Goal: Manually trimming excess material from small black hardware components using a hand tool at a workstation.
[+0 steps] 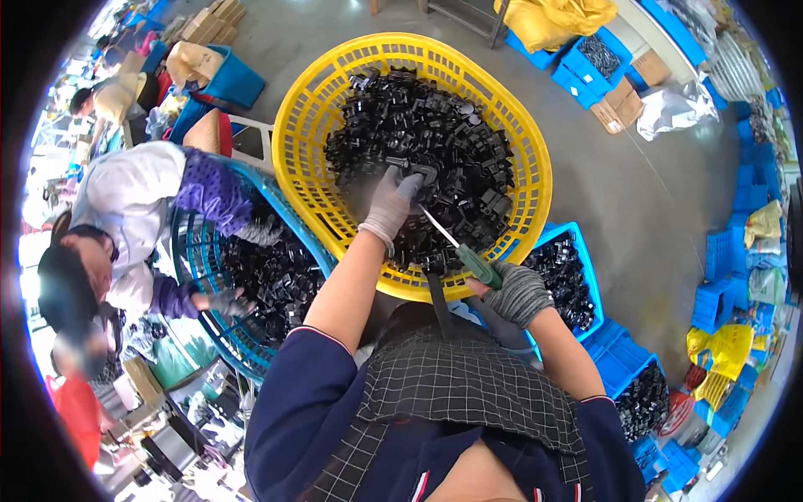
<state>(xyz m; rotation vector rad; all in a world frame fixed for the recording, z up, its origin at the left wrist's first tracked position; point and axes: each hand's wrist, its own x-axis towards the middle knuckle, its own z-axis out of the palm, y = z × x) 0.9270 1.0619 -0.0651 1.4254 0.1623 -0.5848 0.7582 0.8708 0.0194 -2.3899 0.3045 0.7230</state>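
My left hand, in a thin pale glove, is closed on a black plastic part above the big yellow basket. Heaped in that basket are many small black plastic parts. A grey striped glove covers my right hand, which is wrapped round the green handle of a knife. Its narrow, pale metal blade points up and left, with the tip just below the held part; I cannot tell whether they touch.
At the left a co-worker in gloves reaches into a blue basket of black parts. Right of my basket stands a blue crate of similar parts. Another blue crate is lower right. Blue bins and yellow sacks are far right.
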